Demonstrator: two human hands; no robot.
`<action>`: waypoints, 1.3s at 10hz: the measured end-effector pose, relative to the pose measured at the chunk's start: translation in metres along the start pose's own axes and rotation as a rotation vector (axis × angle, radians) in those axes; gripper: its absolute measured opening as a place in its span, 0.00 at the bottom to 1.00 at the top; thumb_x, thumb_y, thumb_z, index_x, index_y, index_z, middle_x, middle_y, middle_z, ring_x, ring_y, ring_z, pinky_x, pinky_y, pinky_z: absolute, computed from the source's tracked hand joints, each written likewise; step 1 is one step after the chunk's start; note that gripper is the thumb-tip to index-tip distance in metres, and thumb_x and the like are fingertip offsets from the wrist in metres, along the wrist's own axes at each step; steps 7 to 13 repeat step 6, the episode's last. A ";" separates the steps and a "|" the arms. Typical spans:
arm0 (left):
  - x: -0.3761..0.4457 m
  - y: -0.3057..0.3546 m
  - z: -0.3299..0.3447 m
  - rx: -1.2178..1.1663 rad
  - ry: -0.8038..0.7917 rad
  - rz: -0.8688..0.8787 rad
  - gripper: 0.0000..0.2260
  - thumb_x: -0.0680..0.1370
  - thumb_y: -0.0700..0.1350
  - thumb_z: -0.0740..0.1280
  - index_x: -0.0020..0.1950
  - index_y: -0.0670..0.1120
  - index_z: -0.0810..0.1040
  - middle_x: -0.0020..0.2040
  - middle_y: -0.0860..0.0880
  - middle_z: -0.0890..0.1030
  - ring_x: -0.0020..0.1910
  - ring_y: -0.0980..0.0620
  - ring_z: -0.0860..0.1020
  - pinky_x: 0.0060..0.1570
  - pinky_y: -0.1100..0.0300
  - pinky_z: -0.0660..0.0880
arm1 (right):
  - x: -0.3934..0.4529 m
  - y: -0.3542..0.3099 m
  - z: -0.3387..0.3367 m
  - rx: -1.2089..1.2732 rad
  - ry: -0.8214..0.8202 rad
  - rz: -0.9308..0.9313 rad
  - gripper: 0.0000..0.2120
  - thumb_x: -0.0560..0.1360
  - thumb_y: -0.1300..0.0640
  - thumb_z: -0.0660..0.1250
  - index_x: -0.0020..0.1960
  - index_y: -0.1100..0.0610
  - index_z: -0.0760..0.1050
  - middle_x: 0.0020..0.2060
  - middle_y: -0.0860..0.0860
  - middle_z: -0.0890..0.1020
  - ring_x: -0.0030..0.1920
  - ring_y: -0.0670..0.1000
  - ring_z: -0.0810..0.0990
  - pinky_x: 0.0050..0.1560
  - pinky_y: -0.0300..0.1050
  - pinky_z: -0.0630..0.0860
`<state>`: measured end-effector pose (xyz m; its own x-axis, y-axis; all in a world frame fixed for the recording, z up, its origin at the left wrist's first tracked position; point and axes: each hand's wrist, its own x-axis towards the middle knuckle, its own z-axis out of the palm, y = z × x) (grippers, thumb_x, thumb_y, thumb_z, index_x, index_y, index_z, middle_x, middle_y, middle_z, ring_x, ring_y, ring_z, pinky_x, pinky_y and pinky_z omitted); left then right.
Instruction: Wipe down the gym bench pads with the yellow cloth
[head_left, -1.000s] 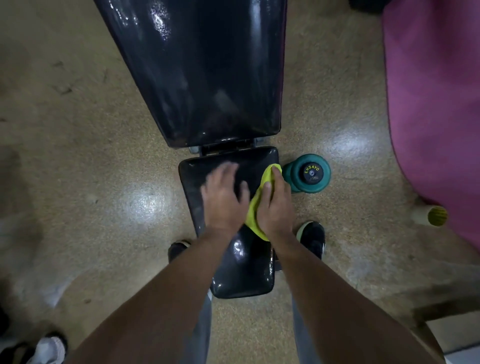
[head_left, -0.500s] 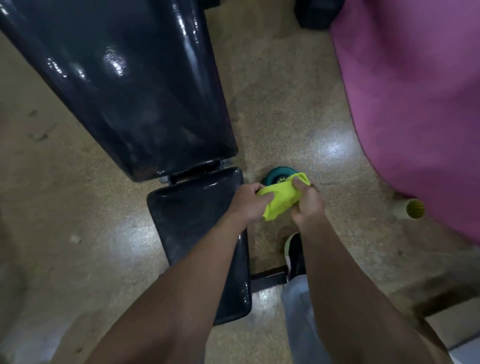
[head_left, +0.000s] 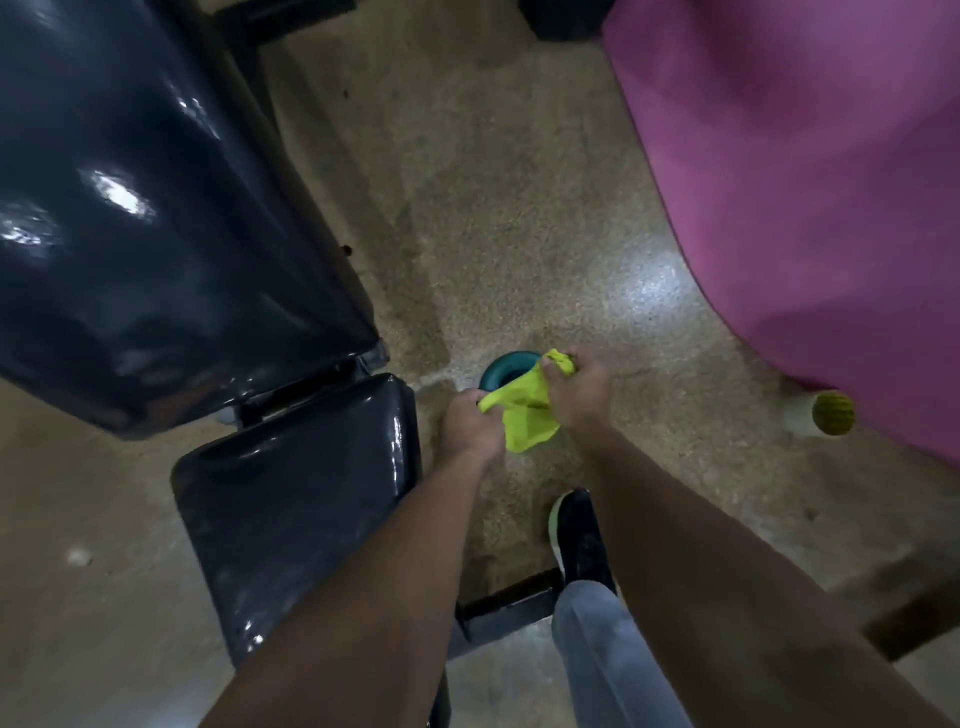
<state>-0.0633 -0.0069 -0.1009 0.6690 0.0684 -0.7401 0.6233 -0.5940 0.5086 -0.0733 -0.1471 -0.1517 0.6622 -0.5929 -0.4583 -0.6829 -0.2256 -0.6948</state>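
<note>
The yellow cloth hangs between both hands, off to the right of the bench and above the floor. My left hand pinches its lower left end. My right hand grips its upper right end, fingers curled round the fabric. The small black seat pad lies to the left of my left hand, apart from it. The large glossy black back pad fills the upper left.
A teal dumbbell sits on the speckled floor just behind the cloth. A pink mat covers the right side, with a yellow-capped bottle at its edge. My black shoe stands by the bench's black foot bar.
Both hands lifted off the seat pad with the cloth and moved right, beside the bench. The cloth is now stretched between them. The view has swung right and closer.
</note>
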 end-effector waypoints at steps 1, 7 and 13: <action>0.025 -0.009 0.013 0.069 0.068 -0.024 0.11 0.85 0.42 0.65 0.65 0.40 0.81 0.58 0.41 0.83 0.52 0.45 0.79 0.44 0.61 0.69 | 0.018 0.020 0.024 -0.145 -0.068 -0.031 0.16 0.78 0.51 0.73 0.60 0.60 0.78 0.58 0.62 0.78 0.57 0.64 0.78 0.57 0.52 0.74; 0.006 0.021 -0.025 0.249 -0.002 0.171 0.24 0.88 0.46 0.57 0.85 0.45 0.59 0.83 0.42 0.64 0.81 0.42 0.63 0.78 0.48 0.63 | 0.007 -0.053 -0.005 -0.744 -0.238 -0.164 0.35 0.85 0.36 0.47 0.84 0.57 0.49 0.79 0.64 0.61 0.78 0.65 0.61 0.76 0.63 0.62; 0.006 0.021 -0.025 0.249 -0.002 0.171 0.24 0.88 0.46 0.57 0.85 0.45 0.59 0.83 0.42 0.64 0.81 0.42 0.63 0.78 0.48 0.63 | 0.007 -0.053 -0.005 -0.744 -0.238 -0.164 0.35 0.85 0.36 0.47 0.84 0.57 0.49 0.79 0.64 0.61 0.78 0.65 0.61 0.76 0.63 0.62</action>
